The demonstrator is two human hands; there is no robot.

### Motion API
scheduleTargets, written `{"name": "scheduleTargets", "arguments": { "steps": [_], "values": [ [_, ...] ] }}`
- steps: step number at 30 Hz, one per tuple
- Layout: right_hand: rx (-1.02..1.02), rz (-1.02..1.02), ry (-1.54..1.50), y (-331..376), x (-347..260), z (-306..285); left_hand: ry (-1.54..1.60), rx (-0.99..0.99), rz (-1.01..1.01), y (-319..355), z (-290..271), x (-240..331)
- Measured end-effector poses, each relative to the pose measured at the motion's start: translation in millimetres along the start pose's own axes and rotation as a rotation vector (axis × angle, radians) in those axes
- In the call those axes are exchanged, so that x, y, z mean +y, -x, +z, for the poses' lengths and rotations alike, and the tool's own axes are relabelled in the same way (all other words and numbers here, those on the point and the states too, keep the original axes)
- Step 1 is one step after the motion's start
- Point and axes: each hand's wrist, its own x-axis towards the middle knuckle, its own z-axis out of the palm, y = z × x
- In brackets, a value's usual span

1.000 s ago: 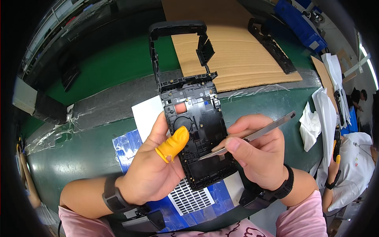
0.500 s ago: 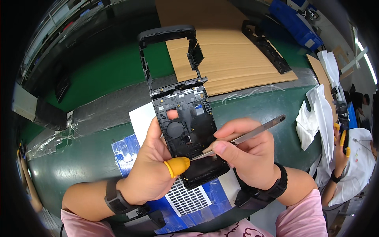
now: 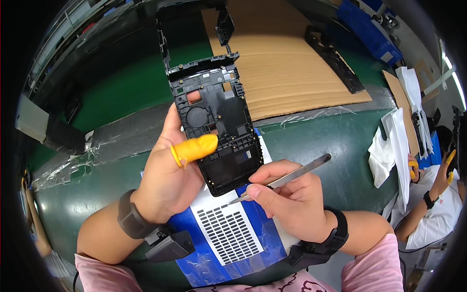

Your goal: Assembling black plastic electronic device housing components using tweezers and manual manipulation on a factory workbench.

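Observation:
A black plastic device housing [image 3: 206, 117] with an open frame at its far end is gripped by my left hand [image 3: 168, 170]. The thumb wears a yellow finger cot and lies across the housing's inner face; the other fingers are behind it, one showing through a cutout. My right hand [image 3: 287, 199] pinches metal tweezers [image 3: 292, 176] by the middle. Their tip points at the top edge of a white sheet of small black stickers [image 3: 228, 233], just below the housing's near end. Whether the tip touches the sheet I cannot tell.
Beneath the sheet lies a blue taped pad [image 3: 194, 263] on the green table [image 3: 331, 141]. Farther off, cardboard [image 3: 272, 63] carries another black housing [image 3: 335, 58]. White bags [image 3: 389, 151] hang at the right, beside a person with yellow finger cots [image 3: 438, 180]. A blue bin [image 3: 369, 29] stands far right.
My left hand has carried the housing away from me and slightly left, uncovering more of the sticker sheet. The tweezers' tip has gone from the housing's inside to the sheet's top edge.

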Motion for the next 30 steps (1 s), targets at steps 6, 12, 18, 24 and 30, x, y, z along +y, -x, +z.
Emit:
{"name": "scheduleTargets", "arguments": {
  "steps": [6, 12, 18, 24, 30],
  "values": [
    [0.002, 0.021, 0.028, -2.0, 1.5, 2.7, 0.177, 0.119, -0.033, -3.5, 4.0, 5.2],
    [0.006, 0.007, 0.047, -1.7, 1.0, 2.1, 0.233, 0.051, -0.069, -3.8, 3.2, 2.9],
    [0.045, -0.01, -0.07, 0.8, -22.0, -10.3, 0.204, 0.171, -0.128, 3.5, 7.6, -4.6],
    [0.093, -0.172, -0.142, -6.8, -26.5, -23.2, 0.271, 0.065, -0.335, 20.3, 20.7, -8.8],
    [0.083, -0.137, -0.134, -5.0, -22.0, -21.5, 0.283, 0.022, -0.334, 22.4, 21.1, -11.8]
  ]
}}
